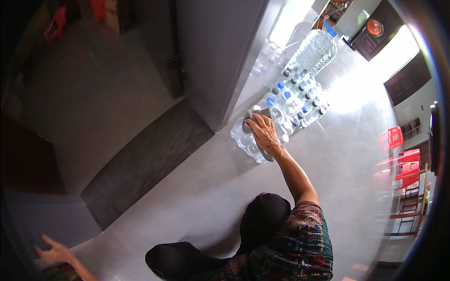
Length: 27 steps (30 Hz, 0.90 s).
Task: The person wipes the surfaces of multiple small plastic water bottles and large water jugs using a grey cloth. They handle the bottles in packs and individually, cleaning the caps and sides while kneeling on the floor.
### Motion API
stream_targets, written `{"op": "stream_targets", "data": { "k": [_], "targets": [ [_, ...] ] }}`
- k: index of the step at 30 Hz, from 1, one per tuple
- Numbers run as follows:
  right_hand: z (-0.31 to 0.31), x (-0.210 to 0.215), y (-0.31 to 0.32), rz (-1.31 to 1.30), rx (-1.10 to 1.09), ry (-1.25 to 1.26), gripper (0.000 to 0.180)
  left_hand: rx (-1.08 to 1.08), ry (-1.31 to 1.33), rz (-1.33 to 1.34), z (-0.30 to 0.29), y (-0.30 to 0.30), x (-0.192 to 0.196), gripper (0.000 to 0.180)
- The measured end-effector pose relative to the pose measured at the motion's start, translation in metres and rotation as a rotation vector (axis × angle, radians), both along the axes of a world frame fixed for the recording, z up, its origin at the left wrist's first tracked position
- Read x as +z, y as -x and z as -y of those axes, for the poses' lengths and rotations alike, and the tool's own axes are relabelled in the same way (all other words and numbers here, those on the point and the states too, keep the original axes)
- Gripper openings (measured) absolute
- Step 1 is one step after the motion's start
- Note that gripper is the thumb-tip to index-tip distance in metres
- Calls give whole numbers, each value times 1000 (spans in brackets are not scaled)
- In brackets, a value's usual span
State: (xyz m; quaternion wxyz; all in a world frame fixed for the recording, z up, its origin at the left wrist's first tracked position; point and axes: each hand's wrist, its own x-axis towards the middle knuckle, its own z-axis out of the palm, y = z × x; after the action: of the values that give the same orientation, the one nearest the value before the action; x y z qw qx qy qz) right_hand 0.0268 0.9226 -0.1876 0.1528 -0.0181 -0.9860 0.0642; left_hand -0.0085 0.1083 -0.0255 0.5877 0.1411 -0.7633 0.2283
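Observation:
My right hand (265, 133) is closed over a bunched grey cloth (249, 122), pressing it onto a plastic-wrapped pack of clear bottles (244, 144). Part of the cloth hangs out below the palm. Behind that pack, more small bottles (304, 96) with black, blue and white caps stand in rows along the wall. At the far lower left, my left hand (55, 253) is held out over the floor, its fingers spread and nothing in them. It is slightly blurred.
A large clear water jug (315, 49) with a blue handle stands behind the bottles. To the left are a grey wall corner (211, 70) and a doorway with a dark floor strip (150, 161). Red plastic chairs (408, 173) line the right. My bent knees (265, 218) are below.

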Motion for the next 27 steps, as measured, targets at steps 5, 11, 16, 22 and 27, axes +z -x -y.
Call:
{"op": "stream_targets", "data": {
  "k": [5, 11, 16, 22, 27],
  "targets": [
    [-24, -12, 12, -34, 4, 219, 44, -710, -387, 443, -248, 41, -56, 31],
    [-78, -3, 44, -170, -124, -128, 34, -1300, -770, 1283, -493, 46, -99, 26],
    [-115, -19, 80, -180, -330, -61, 30, -1352, -1400, 1500, -622, 32, -145, 61],
    [-62, -20, 93, -43, -182, 94, 18, -1463, -1373, 1497, -710, 11, -203, 122],
    [-7, -9, 42, -214, -28, 203, 49, -1536, -1515, 1552, -728, 6, -218, 132]
  ]
}}
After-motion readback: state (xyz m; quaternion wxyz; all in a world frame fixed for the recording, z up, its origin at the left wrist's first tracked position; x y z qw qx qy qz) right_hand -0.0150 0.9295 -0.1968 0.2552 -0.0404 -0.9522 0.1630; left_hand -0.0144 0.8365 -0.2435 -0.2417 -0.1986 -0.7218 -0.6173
